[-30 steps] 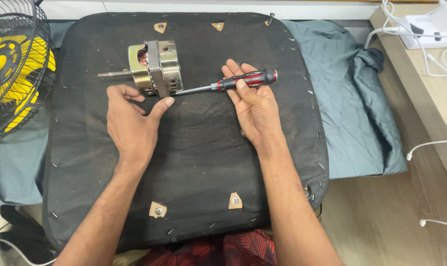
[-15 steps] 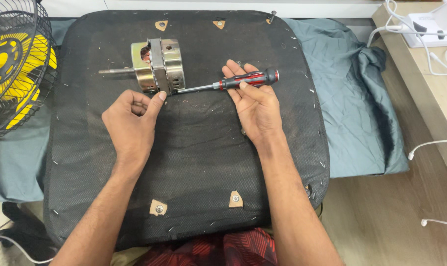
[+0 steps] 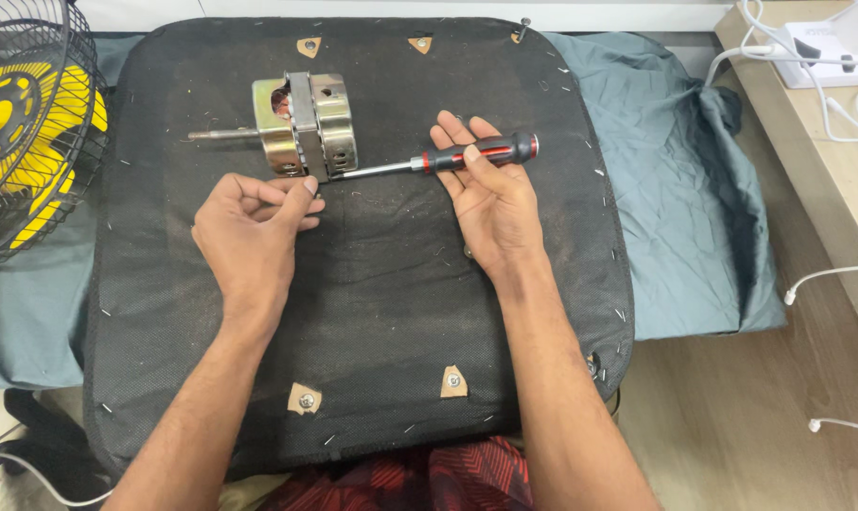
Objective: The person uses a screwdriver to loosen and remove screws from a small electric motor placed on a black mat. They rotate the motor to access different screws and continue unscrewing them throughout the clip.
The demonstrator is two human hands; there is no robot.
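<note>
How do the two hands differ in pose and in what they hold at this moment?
The right hand lies palm up and open-fingered, cradling the red-and-black screwdriver; the left hand is back up with fingers curled, pinching something too small to tell. The right hand's tool reaches the metal motor; the left hand sits just below the motor, apart from it. Both rest over the black padded board.
</note>
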